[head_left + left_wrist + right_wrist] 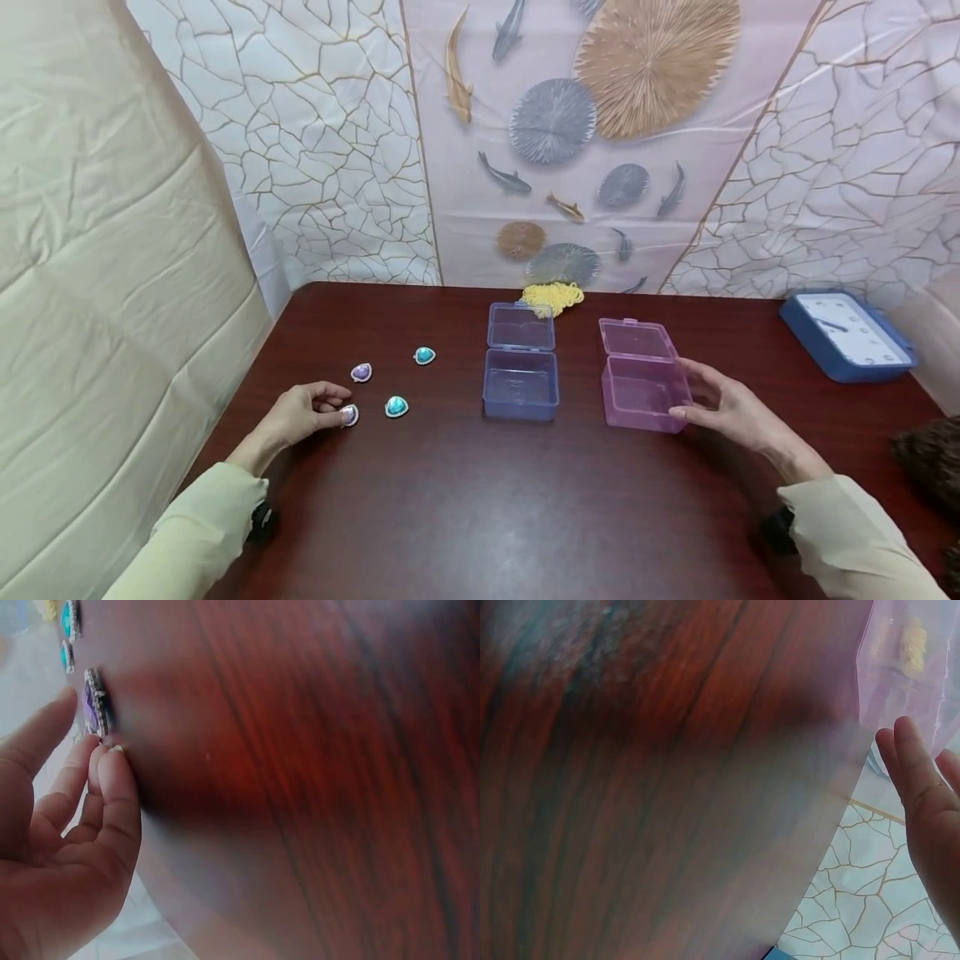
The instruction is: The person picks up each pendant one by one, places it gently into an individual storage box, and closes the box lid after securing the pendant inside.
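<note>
My left hand point(303, 412) is at a purple heart-shaped gem point(349, 415) with a beaded silver rim, thumb and fingertips at its edges. In the left wrist view the purple gem point(93, 703) sits close over the table, between thumb and fingers. A second purple gem point(361, 372) lies farther back, and two teal gems, a nearer one point(396, 407) and a farther one point(424, 356), lie to the right. My right hand point(731, 412) holds the pink clear box point(645, 408) at its right side, thumb at the front corner, fingers behind.
A blue clear box point(521, 408) stands with its lid up, left of the pink one, whose lid is also up. Yellow yarn point(552, 297) lies at the back edge. A blue-framed clock point(847, 333) is at the back right, and a dark brown fuzzy thing point(930, 458) at the right edge.
</note>
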`<control>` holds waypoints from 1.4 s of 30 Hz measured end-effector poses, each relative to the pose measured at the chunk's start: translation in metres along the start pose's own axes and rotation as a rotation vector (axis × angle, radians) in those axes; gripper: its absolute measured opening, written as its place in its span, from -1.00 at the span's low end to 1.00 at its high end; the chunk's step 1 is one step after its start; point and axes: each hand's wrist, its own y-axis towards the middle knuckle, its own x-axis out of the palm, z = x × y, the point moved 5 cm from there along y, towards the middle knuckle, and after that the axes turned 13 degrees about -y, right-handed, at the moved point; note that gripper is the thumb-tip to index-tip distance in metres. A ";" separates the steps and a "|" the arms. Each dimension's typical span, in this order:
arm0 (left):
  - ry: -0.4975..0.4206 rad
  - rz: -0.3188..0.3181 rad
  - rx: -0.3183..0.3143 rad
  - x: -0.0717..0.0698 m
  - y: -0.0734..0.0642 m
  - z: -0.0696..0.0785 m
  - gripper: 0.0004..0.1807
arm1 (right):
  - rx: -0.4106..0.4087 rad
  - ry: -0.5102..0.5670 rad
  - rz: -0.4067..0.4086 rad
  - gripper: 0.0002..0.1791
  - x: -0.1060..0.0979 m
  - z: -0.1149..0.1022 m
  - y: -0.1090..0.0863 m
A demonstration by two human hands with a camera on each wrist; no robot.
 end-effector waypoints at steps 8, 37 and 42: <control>0.096 0.023 0.008 0.004 -0.002 0.004 -0.78 | 0.007 -0.006 -0.012 -0.15 0.000 0.000 0.002; -0.766 -0.328 -0.063 0.198 0.092 0.187 -0.64 | 0.016 0.034 0.011 -0.17 -0.004 0.004 -0.003; -0.729 -0.400 -0.099 0.250 0.104 0.207 -0.66 | 0.011 0.039 0.017 -0.16 -0.004 0.005 -0.002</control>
